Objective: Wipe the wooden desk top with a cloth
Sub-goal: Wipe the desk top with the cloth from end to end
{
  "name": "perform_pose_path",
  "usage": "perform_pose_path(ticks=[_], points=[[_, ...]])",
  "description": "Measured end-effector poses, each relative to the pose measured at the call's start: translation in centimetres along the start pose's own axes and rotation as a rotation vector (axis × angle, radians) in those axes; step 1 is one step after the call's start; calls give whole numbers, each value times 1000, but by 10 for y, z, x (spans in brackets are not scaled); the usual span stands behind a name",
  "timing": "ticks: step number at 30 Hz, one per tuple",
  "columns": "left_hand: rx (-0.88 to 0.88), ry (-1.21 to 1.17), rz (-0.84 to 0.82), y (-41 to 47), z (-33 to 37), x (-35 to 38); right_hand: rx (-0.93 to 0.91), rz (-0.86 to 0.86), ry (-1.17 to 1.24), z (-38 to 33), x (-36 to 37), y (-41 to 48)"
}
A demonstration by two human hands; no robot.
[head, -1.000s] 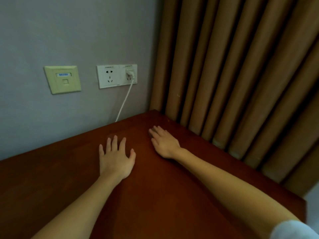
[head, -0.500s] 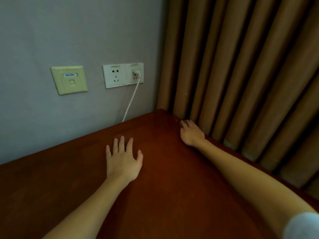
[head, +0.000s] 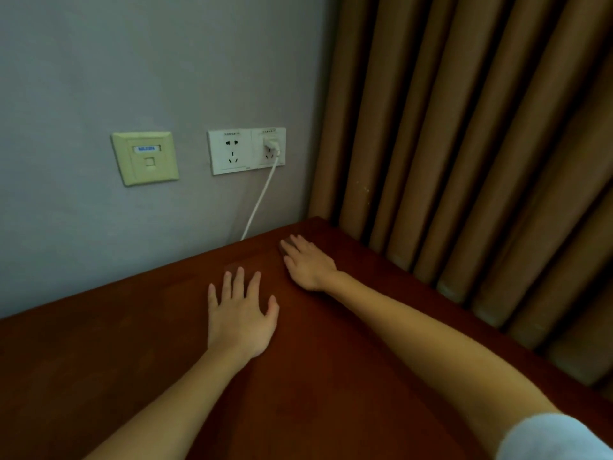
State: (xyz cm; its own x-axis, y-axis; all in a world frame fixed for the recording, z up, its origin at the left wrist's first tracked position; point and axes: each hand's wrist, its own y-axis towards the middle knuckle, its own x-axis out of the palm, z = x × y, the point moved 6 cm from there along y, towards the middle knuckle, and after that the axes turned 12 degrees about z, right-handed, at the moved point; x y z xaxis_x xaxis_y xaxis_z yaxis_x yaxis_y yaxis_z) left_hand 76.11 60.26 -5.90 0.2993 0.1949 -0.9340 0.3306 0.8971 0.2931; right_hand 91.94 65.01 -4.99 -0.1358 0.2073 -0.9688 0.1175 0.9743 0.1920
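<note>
The dark red-brown wooden desk top fills the lower half of the view. My left hand lies flat on it with fingers spread, near the middle. Further back, close to the desk's far corner, my right hand lies palm down with straight fingers pointing up-left. A small dark patch shows under its fingertips; I cannot tell whether it is a cloth. No cloth is plainly visible anywhere else.
A grey wall stands behind the desk with a beige data socket and a white double power outlet. A white cable drops from the outlet behind the desk's back edge. Brown curtains hang along the right edge.
My right hand slid right to the curtain edge, then came back left toward the far corner. The left hand stayed flat in place.
</note>
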Motion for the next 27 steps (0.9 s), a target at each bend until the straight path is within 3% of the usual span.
perform_pose_path(ticks=[8, 17, 20, 27], points=[[19, -22, -8, -2, -1, -1, 287, 25, -38, 102, -19, -19], [14, -15, -10, 0, -3, 0, 438, 85, -75, 86, -1, 69], [7, -22, -10, -2, -1, -1, 352, 88, -63, 61, 2, 88], [-1, -28, -8, -2, 0, -2, -135, 24, -4, -9, 8, 64]])
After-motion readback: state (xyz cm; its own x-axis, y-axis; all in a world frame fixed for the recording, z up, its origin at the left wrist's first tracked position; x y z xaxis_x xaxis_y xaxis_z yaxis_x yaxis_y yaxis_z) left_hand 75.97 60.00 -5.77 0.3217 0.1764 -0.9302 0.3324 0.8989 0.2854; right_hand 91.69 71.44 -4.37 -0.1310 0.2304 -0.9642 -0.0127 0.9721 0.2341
